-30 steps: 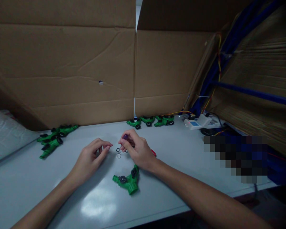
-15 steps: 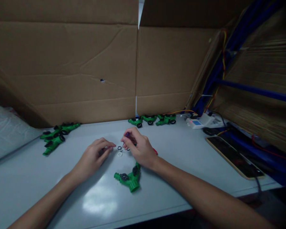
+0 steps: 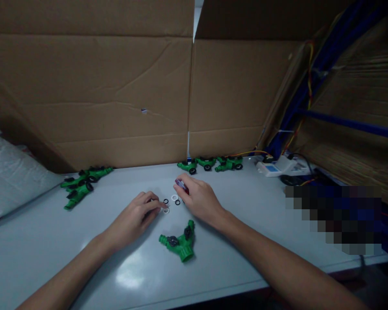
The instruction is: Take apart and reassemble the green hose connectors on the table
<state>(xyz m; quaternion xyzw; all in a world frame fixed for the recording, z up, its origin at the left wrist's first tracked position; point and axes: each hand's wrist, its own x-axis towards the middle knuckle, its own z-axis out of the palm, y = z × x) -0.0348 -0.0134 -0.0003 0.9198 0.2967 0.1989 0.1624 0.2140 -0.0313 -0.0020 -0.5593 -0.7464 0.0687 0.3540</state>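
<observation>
My left hand (image 3: 136, 219) rests over the table with its fingers loosely apart, the index fingertip at a small white ring (image 3: 166, 211). A black O-ring (image 3: 166, 201) lies just beyond that fingertip. Between my hands are another white ring (image 3: 174, 198) and a second black O-ring (image 3: 177, 202). My right hand (image 3: 198, 196) is closed around a small tool with a purple, partly clear handle (image 3: 182, 185); its working end is hidden. Nearer to me lies a green Y-shaped hose splitter (image 3: 180, 246) with dark valve levers, touched by neither hand.
More green splitters lie along the back (image 3: 207, 162) and at the left (image 3: 79, 196). A plastic-wrapped bundle (image 3: 16, 181) sits far left. Cardboard (image 3: 116, 86) stands behind the table. A power strip (image 3: 271, 167) with cables lies back right, beside a blue frame (image 3: 342, 120).
My right hand has drawn back from the rings, its tool turned so the handle shows more. My left index finger has moved onto a white ring. The view has shifted slightly.
</observation>
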